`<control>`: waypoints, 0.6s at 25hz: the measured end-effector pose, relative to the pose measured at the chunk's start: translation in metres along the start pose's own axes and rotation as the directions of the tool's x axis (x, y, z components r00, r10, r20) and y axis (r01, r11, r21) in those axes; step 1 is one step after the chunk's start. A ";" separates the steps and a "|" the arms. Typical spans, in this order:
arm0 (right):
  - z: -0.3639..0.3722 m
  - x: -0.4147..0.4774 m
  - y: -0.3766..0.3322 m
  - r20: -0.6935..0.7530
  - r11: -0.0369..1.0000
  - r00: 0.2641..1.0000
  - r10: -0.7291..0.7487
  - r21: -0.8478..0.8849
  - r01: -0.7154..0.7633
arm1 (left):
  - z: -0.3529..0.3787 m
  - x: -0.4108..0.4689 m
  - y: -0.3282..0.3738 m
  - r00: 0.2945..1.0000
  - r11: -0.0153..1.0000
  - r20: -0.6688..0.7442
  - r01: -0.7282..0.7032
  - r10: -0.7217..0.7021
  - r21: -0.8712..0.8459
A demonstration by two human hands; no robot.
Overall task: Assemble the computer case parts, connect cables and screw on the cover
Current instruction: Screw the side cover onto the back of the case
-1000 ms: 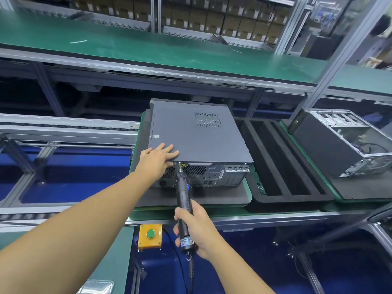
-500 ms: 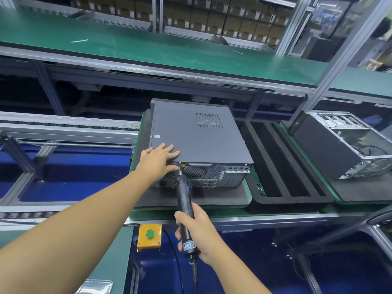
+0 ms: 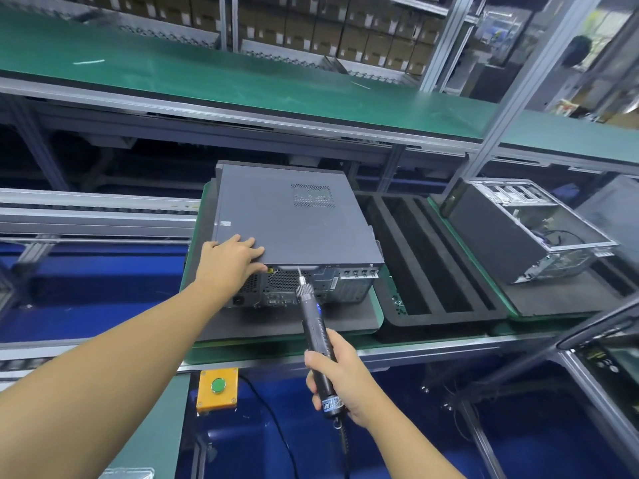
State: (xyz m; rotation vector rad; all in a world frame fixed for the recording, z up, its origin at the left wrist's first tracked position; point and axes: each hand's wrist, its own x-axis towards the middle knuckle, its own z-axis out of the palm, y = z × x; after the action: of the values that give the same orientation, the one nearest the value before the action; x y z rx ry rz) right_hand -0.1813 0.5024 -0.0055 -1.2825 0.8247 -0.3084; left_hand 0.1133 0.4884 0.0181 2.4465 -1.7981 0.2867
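A grey computer case [image 3: 294, 223] lies on its side on a black foam pad, its cover on top and its rear panel facing me. My left hand [image 3: 230, 259] rests flat on the cover's near left corner, the thumb hanging over the rear edge. My right hand [image 3: 337, 371] grips a black electric screwdriver [image 3: 313, 326]. Its bit touches the rear panel just under the cover's edge, right of my left thumb.
A black foam tray [image 3: 432, 264] with long slots lies right of the case. Further right stands an open case [image 3: 525, 229] with its inside showing. A yellow box with a green button [image 3: 218, 387] hangs below the bench edge. A green shelf [image 3: 242, 84] runs overhead behind.
The screwdriver's tip has shifted slightly right along the rear edge. My left hand has stayed pressed on the cover.
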 end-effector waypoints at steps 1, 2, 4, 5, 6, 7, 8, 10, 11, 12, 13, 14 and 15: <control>-0.004 -0.003 -0.002 -0.001 1.000 1.000 -0.023 0.001 0.023 | -0.002 0.000 0.002 1.000 0.999 0.009 0.023 -0.022 -0.029; -0.007 -0.004 -0.005 -0.006 0.999 0.999 -0.054 0.005 0.054 | -0.004 0.001 0.003 0.999 0.998 0.040 0.037 -0.035 -0.047; -0.015 -0.005 -0.011 -0.046 0.994 0.993 -0.113 0.007 0.114 | -0.006 0.006 0.001 0.984 0.996 0.173 0.053 -0.040 -0.070; -0.022 -0.004 -0.015 -0.075 0.992 0.989 -0.129 -0.001 0.129 | -0.008 0.008 0.001 0.972 0.996 0.235 0.039 -0.018 -0.083; -0.029 -0.002 -0.021 -0.096 0.991 0.986 -0.136 -0.006 0.137 | -0.010 0.009 0.001 0.968 0.995 0.250 0.001 0.024 -0.101; -0.037 0.001 -0.027 -0.108 0.990 0.984 -0.144 -0.004 0.144 | -0.011 0.009 0.005 0.977 0.990 0.199 -0.056 0.081 -0.128; -0.045 0.006 -0.034 -0.113 0.988 0.982 -0.154 0.006 0.156 | -0.013 0.011 0.012 0.986 0.978 0.091 -0.122 0.138 -0.168; -0.061 0.017 -0.045 -0.130 0.981 0.976 -0.176 0.056 0.184 | -0.025 0.015 0.034 0.986 0.941 -0.114 -0.153 0.123 -0.302; -0.069 0.024 -0.049 -0.144 0.976 0.973 -0.181 0.099 0.196 | -0.030 0.018 0.047 0.990 0.919 -0.132 -0.089 0.041 -0.385; -0.077 0.032 -0.053 -0.155 0.966 0.970 -0.187 0.152 0.210 | -0.035 0.022 0.061 0.993 0.896 -0.118 -0.026 -0.029 -0.443; -0.088 0.041 -0.057 -0.169 0.954 0.966 -0.195 0.197 0.227 | -0.039 0.028 0.075 0.994 0.876 -0.081 0.025 -0.073 -0.481; -0.102 0.051 -0.062 -0.194 0.945 0.960 -0.202 0.219 0.243 | -0.042 0.037 0.087 0.994 0.850 -0.049 0.059 -0.099 -0.523; -0.119 0.062 -0.067 -0.230 0.943 0.952 -0.202 0.218 0.253 | -0.042 0.046 0.098 0.994 0.833 -0.035 0.070 -0.107 -0.549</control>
State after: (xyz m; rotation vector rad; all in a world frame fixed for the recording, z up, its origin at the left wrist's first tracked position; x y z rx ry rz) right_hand -0.2057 0.3582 0.0275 -1.1250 0.7832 -0.7184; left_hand 0.0292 0.4237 0.0651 2.0693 -1.4680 -0.1451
